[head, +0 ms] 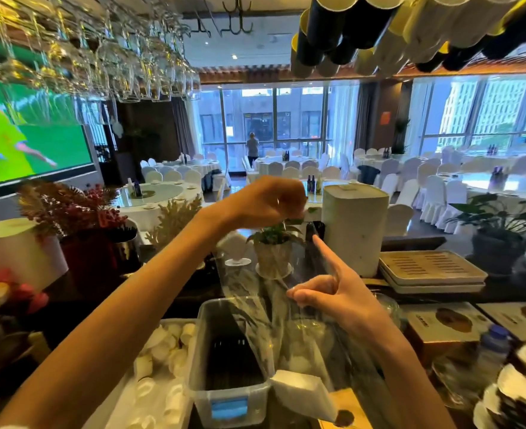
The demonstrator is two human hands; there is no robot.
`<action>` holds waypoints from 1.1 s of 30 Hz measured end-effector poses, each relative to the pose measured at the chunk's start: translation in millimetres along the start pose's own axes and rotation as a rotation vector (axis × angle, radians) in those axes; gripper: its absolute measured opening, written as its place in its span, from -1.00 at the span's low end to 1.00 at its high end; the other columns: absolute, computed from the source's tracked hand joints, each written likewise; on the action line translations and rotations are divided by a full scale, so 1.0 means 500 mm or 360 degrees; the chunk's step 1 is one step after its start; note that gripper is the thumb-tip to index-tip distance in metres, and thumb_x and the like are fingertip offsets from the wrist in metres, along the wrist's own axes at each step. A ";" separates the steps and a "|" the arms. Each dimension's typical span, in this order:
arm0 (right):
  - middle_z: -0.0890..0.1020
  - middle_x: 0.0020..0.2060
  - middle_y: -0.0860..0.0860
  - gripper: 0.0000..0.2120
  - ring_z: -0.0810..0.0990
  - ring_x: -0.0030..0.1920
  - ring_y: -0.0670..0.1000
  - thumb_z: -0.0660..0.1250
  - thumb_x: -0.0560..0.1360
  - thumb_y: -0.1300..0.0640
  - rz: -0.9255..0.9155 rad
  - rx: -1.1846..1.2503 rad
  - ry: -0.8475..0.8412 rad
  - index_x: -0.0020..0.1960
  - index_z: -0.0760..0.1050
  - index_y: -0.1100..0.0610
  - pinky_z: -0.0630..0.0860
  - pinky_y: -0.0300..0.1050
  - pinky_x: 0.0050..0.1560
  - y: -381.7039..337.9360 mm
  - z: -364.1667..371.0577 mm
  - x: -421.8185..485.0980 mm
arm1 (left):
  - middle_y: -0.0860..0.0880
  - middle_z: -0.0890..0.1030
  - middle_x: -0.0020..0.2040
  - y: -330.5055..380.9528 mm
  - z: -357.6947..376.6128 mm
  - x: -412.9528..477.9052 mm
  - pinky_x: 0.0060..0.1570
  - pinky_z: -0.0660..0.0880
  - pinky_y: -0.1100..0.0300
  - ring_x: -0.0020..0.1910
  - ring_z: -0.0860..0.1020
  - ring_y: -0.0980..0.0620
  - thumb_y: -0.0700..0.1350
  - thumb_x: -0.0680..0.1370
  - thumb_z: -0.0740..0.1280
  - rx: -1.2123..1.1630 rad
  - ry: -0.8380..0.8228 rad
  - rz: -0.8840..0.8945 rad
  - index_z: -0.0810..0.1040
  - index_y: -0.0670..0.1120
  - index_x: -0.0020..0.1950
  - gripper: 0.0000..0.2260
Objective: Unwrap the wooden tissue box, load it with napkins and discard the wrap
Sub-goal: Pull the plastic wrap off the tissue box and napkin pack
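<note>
A sheet of clear plastic wrap hangs stretched between my two hands above the counter. My left hand is raised and pinches the wrap's top edge. My right hand sits lower and grips the wrap's side between thumb and fingers, index finger pointing up. Under the wrap, at the bottom of the view, lies the wooden tissue box with an oval slot in its top. A white stack of napkins rests tilted on the box's left end.
A clear plastic bin with dark contents stands left of the box. White cups lie beside it. Behind are a small potted plant, a white canister and stacked trays. A water bottle stands right.
</note>
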State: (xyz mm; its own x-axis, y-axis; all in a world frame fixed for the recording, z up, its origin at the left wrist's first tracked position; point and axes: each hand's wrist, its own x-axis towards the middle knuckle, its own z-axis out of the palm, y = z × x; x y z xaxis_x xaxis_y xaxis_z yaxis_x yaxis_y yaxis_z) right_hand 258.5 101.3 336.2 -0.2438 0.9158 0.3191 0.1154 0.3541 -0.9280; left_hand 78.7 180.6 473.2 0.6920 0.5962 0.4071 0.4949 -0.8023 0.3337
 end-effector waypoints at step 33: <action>0.48 0.35 -0.03 -0.54 0.46 0.34 0.07 0.31 0.56 0.24 -0.0230 -0.0293 0.1156 0.42 0.38 -0.01 0.44 0.06 0.30 0.196 -0.016 -0.170 | 0.06 0.59 -0.31 -0.058 0.244 -0.221 -0.31 0.48 0.09 -0.35 0.52 0.14 0.12 0.62 0.15 0.0093 0.0045 -0.0035 0.52 -0.02 -0.07 -0.72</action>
State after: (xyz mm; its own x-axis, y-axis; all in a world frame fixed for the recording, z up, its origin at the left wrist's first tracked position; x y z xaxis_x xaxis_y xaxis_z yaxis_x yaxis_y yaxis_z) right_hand 298.4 59.5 219.8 0.4185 0.7299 0.5404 0.3049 0.4476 -0.8407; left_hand 51.9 134.5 314.7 0.6659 0.6137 0.4243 0.5402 -0.7888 0.2930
